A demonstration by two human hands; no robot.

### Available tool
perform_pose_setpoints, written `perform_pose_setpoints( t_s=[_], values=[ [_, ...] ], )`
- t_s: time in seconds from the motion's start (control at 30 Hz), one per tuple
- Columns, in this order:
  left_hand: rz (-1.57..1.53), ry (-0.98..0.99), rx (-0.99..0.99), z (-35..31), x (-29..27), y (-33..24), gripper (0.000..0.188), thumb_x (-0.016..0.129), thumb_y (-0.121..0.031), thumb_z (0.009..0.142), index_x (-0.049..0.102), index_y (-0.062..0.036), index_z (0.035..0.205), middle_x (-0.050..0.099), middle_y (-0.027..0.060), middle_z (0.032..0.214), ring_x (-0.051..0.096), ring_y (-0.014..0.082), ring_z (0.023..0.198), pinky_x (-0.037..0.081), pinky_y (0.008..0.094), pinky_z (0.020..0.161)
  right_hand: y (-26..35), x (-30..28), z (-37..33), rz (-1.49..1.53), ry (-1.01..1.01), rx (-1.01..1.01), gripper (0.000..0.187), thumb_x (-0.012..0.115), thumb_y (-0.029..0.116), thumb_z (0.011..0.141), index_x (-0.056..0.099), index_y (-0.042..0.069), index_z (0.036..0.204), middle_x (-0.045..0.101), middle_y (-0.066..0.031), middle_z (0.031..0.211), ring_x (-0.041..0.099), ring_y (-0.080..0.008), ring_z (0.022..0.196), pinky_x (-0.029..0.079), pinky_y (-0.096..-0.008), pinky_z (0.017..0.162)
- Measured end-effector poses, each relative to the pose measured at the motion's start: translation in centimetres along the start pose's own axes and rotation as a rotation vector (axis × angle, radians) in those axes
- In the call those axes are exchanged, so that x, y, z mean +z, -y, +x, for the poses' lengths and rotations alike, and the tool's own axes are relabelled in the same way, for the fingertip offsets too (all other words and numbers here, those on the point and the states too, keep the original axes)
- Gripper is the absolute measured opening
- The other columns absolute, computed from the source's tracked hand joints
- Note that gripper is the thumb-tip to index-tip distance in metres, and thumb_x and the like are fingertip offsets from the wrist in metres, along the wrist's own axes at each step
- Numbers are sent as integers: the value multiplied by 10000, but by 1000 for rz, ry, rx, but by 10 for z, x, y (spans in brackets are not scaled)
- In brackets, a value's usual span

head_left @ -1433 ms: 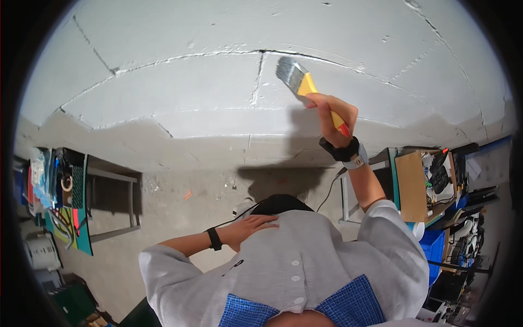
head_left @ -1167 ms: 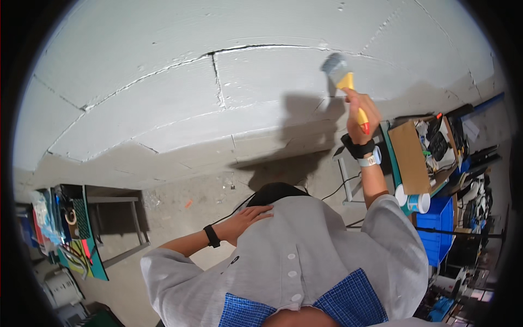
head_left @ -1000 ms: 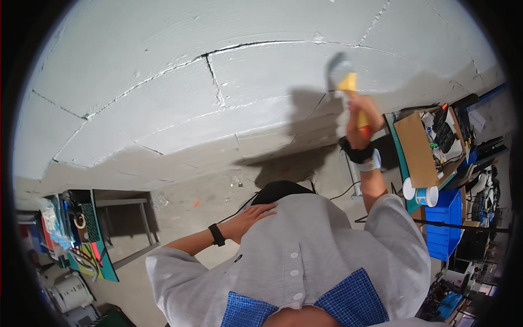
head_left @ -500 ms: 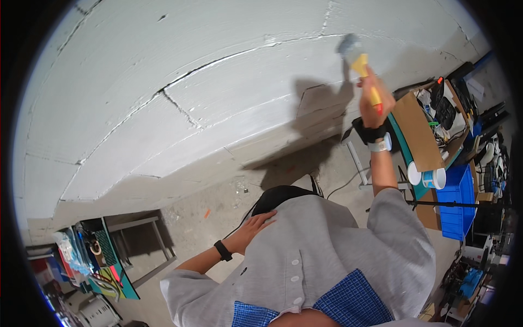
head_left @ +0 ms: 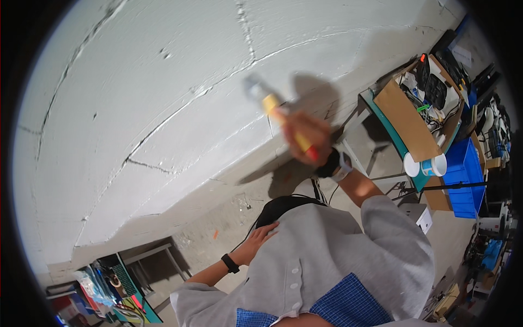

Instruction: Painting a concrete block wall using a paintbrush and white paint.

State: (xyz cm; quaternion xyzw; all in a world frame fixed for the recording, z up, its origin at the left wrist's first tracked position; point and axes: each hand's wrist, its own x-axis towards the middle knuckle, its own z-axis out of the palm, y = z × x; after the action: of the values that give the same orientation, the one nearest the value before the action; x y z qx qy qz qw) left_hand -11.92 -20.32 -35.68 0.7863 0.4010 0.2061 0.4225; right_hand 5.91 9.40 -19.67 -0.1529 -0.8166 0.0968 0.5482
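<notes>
My right hand is wrapped round the yellow, red-tipped handle of a flat paintbrush, out in front of me. The brush head points up and left and is blurred by motion. It lies at or close against the white-painted block wall, below a joint line; I cannot tell whether it touches. My left hand rests flat on the front of my grey shirt, fingers stretched out and holding nothing.
On the right, a teal-topped table bears an open cardboard box of cables and black items. A white tub stands by its near corner, beside a blue crate. At lower left is a cluttered table.
My right hand has swept the paintbrush left and nearer to me along the wall. The view has shifted a little; my left hand stays on my shirt.
</notes>
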Motion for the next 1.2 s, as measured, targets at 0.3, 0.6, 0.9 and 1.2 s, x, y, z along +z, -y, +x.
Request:
perform_pose_setpoints(
  t_s=[0.3, 0.6, 0.9, 1.2],
  values=[
    [19, 56, 9, 19, -2, 8, 914, 713, -326, 777, 271, -74, 1536, 199, 207, 1608, 260, 400, 1446, 230, 490, 1170, -135, -92, -13, -281, -237, 67, 233, 685, 63, 902, 734, 52, 1129, 710, -123, 820, 676, -226, 638, 534, -322, 584],
    [-47, 98, -55, 28, -14, 2, 953, 741, -325, 750, 268, -96, 1545, 207, 186, 1611, 259, 383, 1450, 226, 498, 1177, -128, -91, 8, -447, -281, 199, 268, 656, 87, 933, 708, 58, 1194, 633, -102, 768, 615, -220, 651, 500, -329, 599],
    [-44, 52, -33, 18, -5, 9, 975, 748, -342, 739, 259, -103, 1547, 186, 184, 1618, 241, 384, 1457, 217, 506, 1180, -84, -64, -7, -55, 201, 43, 301, 711, 89, 892, 707, 59, 1192, 688, -81, 835, 668, -209, 684, 529, -324, 560],
    [-42, 35, -154, -33, 19, 9, 993, 749, -364, 743, 245, -89, 1553, 182, 190, 1618, 225, 382, 1467, 195, 502, 1182, -147, -117, -17, -337, -575, 668, 317, 587, 239, 995, 734, -22, 891, 728, -110, 770, 712, -179, 684, 529, -299, 631]
  ],
)
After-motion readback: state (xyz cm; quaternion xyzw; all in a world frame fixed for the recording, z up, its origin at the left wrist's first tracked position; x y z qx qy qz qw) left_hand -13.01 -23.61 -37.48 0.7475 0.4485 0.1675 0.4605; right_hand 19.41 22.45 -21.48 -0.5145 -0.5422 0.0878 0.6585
